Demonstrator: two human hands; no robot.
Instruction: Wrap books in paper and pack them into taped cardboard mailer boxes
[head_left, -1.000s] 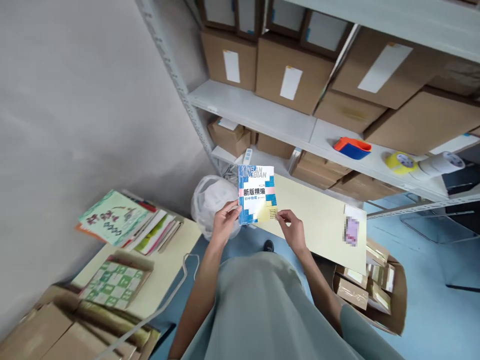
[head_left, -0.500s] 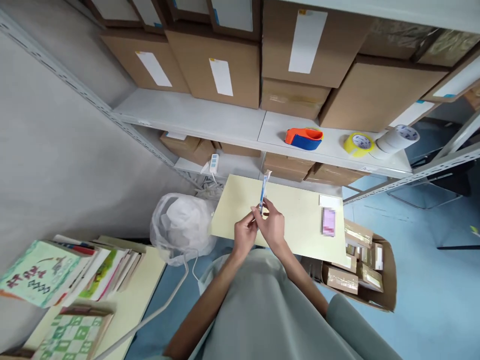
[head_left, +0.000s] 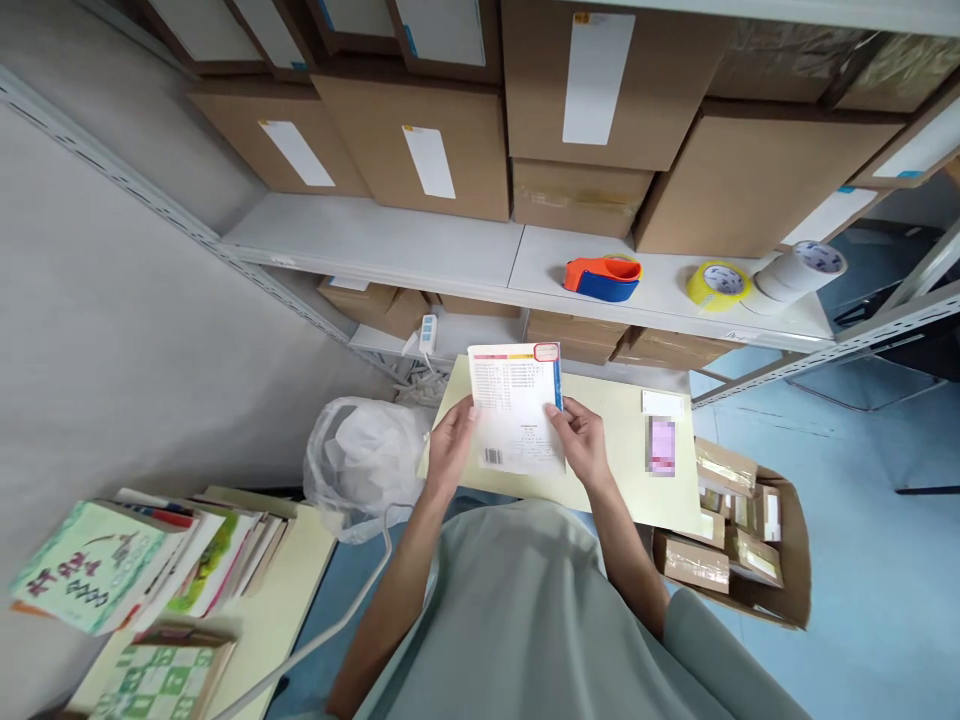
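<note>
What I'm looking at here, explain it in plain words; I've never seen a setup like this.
There is no machine here, just a person's two bare hands. One camera, worn on the head, takes every picture, looking forward and down past the shirt.

The left hand and right hand hold a book by its sides, its barcode facing the camera. Below is a pale yellow table; toward its right end lie a white rectangular item and a pinkish item blurred into blocks.
</note>
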